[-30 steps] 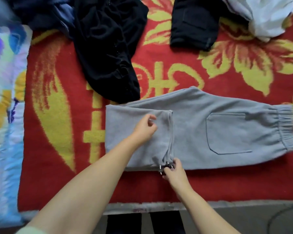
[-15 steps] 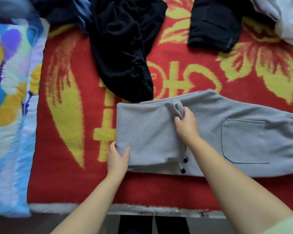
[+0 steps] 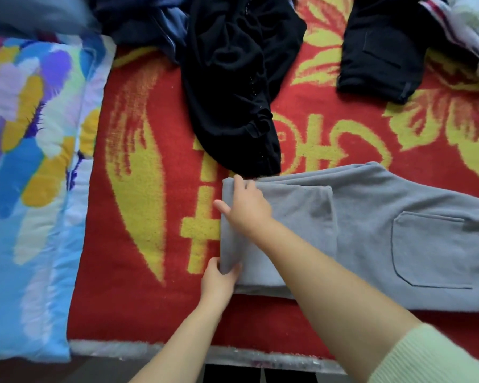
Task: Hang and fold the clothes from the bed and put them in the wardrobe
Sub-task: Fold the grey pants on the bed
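Hands, two of them, work one pair of grey sweatpants (image 3: pixel 385 230) on a red and yellow floral blanket (image 3: pixel 150 189): the left hand (image 3: pixel 219 281) pinches the near corner of the folded end, thumb on top, while the right hand (image 3: pixel 246 205), forearm crossing over the fabric, grips the far corner with curled fingers. Beyond lie two black garments (image 3: pixel 233 92) (image 3: pixel 382 48) and one white garment (image 3: pixel 476 31), with a multicoloured quilt (image 3: pixel 31 189) at left
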Motion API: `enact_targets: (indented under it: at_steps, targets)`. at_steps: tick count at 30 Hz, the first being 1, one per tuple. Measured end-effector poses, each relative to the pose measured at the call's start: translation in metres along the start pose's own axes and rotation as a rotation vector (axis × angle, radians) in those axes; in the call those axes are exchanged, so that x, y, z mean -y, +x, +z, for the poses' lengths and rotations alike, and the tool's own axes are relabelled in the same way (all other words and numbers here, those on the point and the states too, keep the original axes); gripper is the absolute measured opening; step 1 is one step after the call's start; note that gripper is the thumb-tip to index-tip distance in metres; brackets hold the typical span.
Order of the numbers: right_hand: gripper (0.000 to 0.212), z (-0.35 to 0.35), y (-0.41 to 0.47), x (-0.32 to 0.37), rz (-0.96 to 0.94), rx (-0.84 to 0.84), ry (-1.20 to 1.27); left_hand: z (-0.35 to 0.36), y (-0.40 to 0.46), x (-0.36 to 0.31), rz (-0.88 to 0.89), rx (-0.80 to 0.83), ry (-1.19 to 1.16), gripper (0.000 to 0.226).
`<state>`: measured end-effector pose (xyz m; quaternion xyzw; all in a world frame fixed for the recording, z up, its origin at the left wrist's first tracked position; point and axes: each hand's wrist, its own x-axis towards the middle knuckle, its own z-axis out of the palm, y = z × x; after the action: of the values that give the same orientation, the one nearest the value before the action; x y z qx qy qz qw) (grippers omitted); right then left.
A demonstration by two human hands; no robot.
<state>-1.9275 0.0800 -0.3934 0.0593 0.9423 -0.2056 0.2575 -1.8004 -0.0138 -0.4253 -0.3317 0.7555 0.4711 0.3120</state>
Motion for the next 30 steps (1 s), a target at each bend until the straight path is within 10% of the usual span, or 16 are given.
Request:
enact_targets:
  at_steps: [4,17,20,30]
  targets:
    - [0.090,0.039,0.010,0.013,0.149,0.027,-0.136,0.002,-0.004,-0.003,0.095,-0.044,0.069,0.021]
    - [0.008,-0.105,-0.055,-0.152,0.201,-0.128,0.847,0.101,-0.121,-0.086,0.632,0.025,0.122,0.026]
    - [0.032,-0.133,-0.065,-0.206,0.238,-0.159,0.874,0.154,-0.147,-0.110,0.650,0.051,0.098,0.027]
    - [0.016,-0.146,-0.068,-0.387,0.394,-0.105,0.799,0.338,-0.166,-0.111,0.551,0.121,0.377,0.036]
